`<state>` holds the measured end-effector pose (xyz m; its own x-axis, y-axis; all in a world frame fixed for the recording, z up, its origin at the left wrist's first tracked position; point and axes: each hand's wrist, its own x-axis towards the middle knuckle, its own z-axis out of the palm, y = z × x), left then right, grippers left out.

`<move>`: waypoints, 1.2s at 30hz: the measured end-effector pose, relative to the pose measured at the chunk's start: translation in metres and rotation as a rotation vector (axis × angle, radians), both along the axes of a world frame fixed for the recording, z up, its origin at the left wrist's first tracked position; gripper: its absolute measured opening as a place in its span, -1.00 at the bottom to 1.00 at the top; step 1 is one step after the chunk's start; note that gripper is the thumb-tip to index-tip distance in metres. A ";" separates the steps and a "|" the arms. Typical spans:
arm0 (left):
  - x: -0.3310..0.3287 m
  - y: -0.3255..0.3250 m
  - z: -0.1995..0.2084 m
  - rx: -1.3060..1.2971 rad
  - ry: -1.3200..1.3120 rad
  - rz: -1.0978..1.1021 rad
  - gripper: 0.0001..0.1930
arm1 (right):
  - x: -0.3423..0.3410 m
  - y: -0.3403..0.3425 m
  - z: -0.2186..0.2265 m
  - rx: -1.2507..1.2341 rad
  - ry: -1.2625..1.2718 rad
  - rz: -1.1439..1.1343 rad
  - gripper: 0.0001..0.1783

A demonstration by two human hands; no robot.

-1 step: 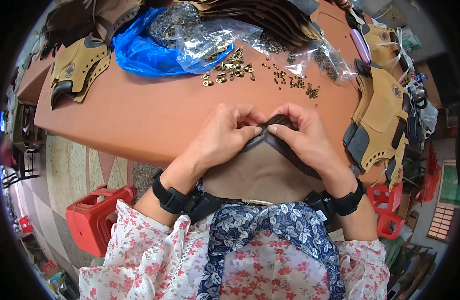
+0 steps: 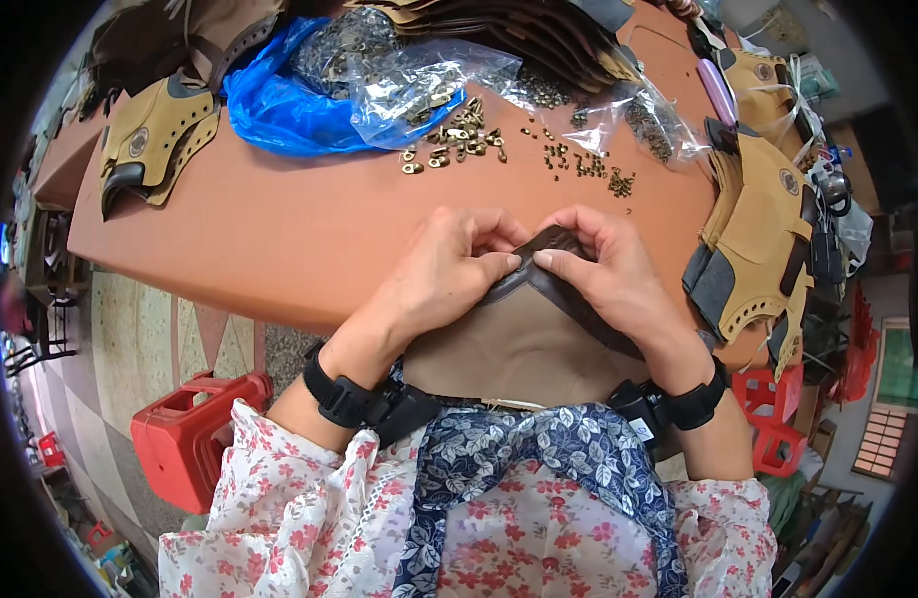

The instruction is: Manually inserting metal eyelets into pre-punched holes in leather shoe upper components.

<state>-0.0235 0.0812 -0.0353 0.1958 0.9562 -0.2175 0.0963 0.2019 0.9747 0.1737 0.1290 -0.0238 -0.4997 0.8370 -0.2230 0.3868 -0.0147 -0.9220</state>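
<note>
I see my left hand [image 2: 441,274] and right hand [image 2: 611,274] both closed, pinching the dark leather piece [image 2: 539,299] at the desk's [image 2: 309,239] near edge.

Brown leather piece [image 2: 524,344] (seemingly dark-edged)

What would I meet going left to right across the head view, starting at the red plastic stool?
Red plastic stool → left hand → dark leather piece pinched between both hands → right hand → stack of tan leather pieces at the table's right edge.
</note>
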 end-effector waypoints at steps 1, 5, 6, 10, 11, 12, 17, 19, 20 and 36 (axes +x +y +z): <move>0.001 0.000 0.001 -0.018 -0.018 0.007 -0.80 | 0.002 0.000 0.003 -0.017 0.007 -0.026 -0.76; 0.002 0.004 -0.001 -0.020 -0.035 -0.019 -0.78 | 0.022 -0.006 0.021 0.079 -0.038 -0.110 -0.67; 0.003 0.004 -0.004 -0.014 -0.051 -0.022 -0.78 | 0.032 -0.009 0.028 0.144 -0.071 -0.126 -0.66; 0.001 -0.001 -0.005 -0.004 -0.107 0.015 -0.76 | 0.083 -0.029 0.073 0.489 -0.398 -0.175 -0.67; 0.000 0.000 -0.006 -0.015 -0.109 0.003 -0.77 | 0.101 -0.038 0.077 0.438 -0.379 -0.292 -0.67; -0.001 -0.001 -0.007 -0.031 -0.099 0.004 -0.78 | 0.117 -0.045 0.082 0.382 -0.476 -0.413 -0.67; 0.009 0.005 -0.010 -0.045 -0.122 0.039 -0.83 | 0.176 -0.094 0.051 0.182 -0.303 -0.596 -0.68; 0.015 0.005 -0.008 -0.032 -0.100 0.040 -0.82 | 0.172 -0.101 0.031 0.101 -0.308 -0.602 -0.70; 0.013 0.005 -0.006 -0.023 -0.083 0.052 -0.82 | 0.166 -0.100 0.023 0.062 -0.302 -0.593 -0.70; 0.021 0.000 0.002 0.030 -0.012 0.078 -0.79 | 0.156 -0.087 0.001 0.086 0.107 -0.500 -0.88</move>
